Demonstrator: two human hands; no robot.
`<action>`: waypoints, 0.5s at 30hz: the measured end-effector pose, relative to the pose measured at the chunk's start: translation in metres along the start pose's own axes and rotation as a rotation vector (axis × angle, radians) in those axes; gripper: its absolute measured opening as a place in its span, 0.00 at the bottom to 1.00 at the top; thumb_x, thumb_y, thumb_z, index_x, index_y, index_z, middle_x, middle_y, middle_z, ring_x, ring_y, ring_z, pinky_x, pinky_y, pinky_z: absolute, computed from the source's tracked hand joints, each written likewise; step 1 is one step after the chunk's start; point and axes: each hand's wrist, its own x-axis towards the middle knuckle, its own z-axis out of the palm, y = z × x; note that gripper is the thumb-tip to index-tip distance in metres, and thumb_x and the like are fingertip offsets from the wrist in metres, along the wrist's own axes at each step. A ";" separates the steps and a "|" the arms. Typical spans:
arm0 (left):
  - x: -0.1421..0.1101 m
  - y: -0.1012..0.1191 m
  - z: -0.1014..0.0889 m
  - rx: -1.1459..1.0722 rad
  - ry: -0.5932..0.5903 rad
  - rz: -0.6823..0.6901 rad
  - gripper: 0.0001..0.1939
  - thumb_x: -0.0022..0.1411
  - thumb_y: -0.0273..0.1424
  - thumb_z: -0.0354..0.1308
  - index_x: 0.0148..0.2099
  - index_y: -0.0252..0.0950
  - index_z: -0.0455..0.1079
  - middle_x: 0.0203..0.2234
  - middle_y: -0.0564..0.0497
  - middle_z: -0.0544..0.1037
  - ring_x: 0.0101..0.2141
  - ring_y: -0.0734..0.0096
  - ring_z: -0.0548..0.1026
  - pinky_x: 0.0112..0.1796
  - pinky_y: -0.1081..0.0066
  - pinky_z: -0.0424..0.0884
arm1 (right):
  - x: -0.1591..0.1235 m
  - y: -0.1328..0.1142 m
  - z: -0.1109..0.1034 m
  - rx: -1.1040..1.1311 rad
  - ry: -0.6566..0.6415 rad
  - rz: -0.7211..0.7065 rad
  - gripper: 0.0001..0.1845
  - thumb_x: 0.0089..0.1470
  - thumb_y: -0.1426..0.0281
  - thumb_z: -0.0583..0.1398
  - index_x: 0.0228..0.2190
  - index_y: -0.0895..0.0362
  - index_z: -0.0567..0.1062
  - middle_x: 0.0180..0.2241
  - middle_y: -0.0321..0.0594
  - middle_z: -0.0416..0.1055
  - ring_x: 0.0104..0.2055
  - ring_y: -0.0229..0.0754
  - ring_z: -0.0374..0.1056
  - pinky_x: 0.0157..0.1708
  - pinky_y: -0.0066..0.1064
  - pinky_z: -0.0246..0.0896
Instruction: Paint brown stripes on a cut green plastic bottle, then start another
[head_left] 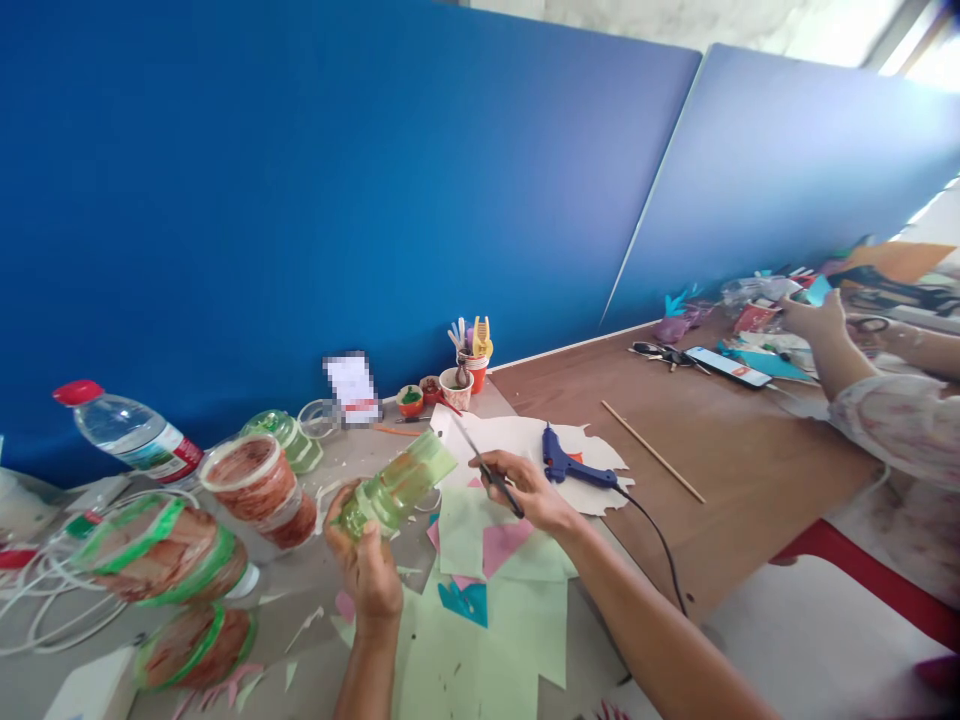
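Evidently held by its lower end in the closed left hand (373,575), a see-through green container (405,482), tilted, with its long axis rising from the palm towards the upper right. Just beyond its upper end, gripped in the right hand (529,492), a dark-handled cutter (472,443), scissors or knife, too blurred to tell; blade angled up and left, across the line of the container. From the right hand, then, container to the left, upper end nearer than base; cannot tell whether touching the blade.

On the grey and brown bench (757,455), from the left: white cables, a red-capped water bottle (146,437), green-banded tubs and a reddish tub (259,478). Next, cups of small tools by the blue partition (315,200); below, green paper (480,650) with pink and blue scraps. Rightward, a blue glue gun (570,465) on white paper, a thin stick (651,450) and a lit phone (727,367). At far right, a co-worker's hands (819,322) over craft pieces, with a red chair (877,572) below.
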 end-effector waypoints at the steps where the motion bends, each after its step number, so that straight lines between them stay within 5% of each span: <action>1: 0.001 0.000 0.000 -0.010 0.010 -0.027 0.20 0.58 0.36 0.53 0.53 0.39 0.63 0.51 0.41 0.70 0.54 0.53 0.66 0.54 0.54 0.63 | 0.001 0.003 0.000 0.063 0.040 -0.022 0.23 0.49 0.60 0.61 0.45 0.59 0.72 0.29 0.38 0.67 0.29 0.37 0.61 0.27 0.28 0.57; 5: 0.005 -0.003 0.005 -0.025 0.031 -0.104 0.18 0.58 0.33 0.52 0.51 0.37 0.67 0.49 0.44 0.73 0.52 0.58 0.68 0.54 0.60 0.62 | 0.006 0.019 0.004 0.132 0.243 -0.140 0.28 0.47 0.61 0.64 0.50 0.54 0.67 0.38 0.42 0.70 0.38 0.41 0.64 0.37 0.32 0.61; 9: 0.000 -0.011 0.013 -0.203 -0.029 -0.177 0.18 0.59 0.33 0.51 0.53 0.43 0.65 0.49 0.49 0.73 0.50 0.63 0.70 0.53 0.61 0.63 | 0.006 0.026 0.013 0.082 0.270 -0.194 0.30 0.46 0.64 0.64 0.52 0.52 0.65 0.44 0.44 0.70 0.37 0.40 0.62 0.40 0.35 0.61; 15: -0.008 -0.017 0.015 -0.217 -0.127 -0.263 0.21 0.58 0.38 0.56 0.54 0.43 0.65 0.49 0.48 0.73 0.51 0.62 0.70 0.52 0.62 0.63 | 0.008 0.017 0.016 0.263 0.284 -0.074 0.23 0.45 0.68 0.64 0.45 0.54 0.68 0.28 0.36 0.68 0.28 0.36 0.62 0.27 0.28 0.59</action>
